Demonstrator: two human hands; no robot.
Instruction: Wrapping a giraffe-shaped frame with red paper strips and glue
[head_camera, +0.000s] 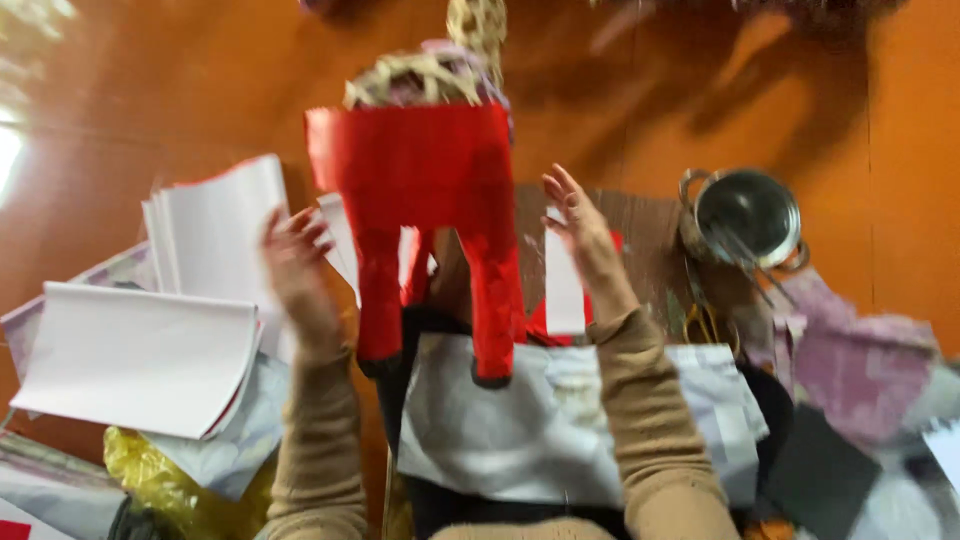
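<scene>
red paper-covered figure between raised hands | left hand at its 8 o'clock, grip unclear | right hand at 3 o'clock, fingers spread, released

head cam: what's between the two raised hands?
In the head view, the red paper-covered figure with two legs stands between the left hand and the right hand; neither hand clearly touches it.

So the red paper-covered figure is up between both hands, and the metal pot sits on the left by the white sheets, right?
Not quite. In the head view the metal pot sits on the right. The red paper-covered figure is up between the left hand and right hand; the white sheets are on the left.
</scene>
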